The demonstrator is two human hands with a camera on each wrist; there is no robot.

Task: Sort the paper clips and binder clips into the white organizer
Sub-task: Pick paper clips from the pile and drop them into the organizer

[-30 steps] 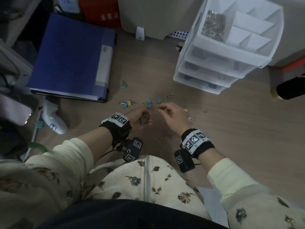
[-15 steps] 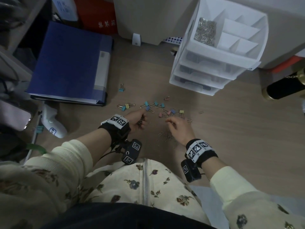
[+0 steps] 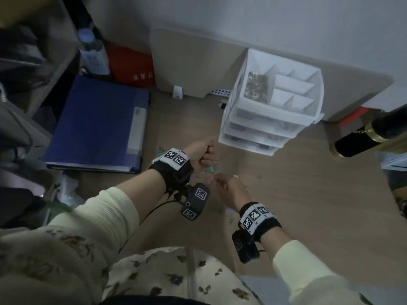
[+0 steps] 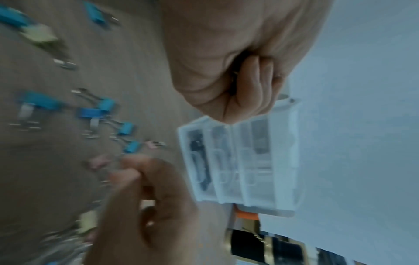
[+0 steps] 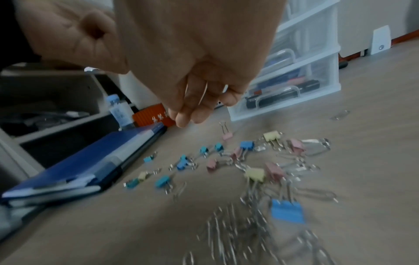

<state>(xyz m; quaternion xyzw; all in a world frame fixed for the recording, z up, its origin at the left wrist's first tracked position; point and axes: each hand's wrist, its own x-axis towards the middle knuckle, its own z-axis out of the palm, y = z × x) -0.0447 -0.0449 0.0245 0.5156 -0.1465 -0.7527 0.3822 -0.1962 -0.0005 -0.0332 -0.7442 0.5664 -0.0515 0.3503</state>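
The white organizer (image 3: 273, 111) stands at the back right of the wooden table; its top left compartment holds a heap of paper clips (image 3: 256, 88). My left hand (image 3: 202, 153) is a closed fist round a bunch of paper clips, raised just left of the organizer's drawers (image 4: 238, 161). My right hand (image 3: 229, 186) hangs low over the table, its fingers (image 5: 199, 100) curled round a few thin wire paper clips. Coloured binder clips (image 5: 249, 145) lie scattered under the hands. A loose pile of paper clips (image 5: 238, 233) lies nearer me.
A blue binder (image 3: 99, 122) lies flat at the left. Behind it stand a water bottle (image 3: 92, 51) and a red box (image 3: 132, 67). A black and gold cylinder (image 3: 374, 133) lies at the right, beside the organizer.
My left hand has closed on its paper clips and lifted forward toward the organizer. The right hand left the left palm and dropped to the clips on the table.
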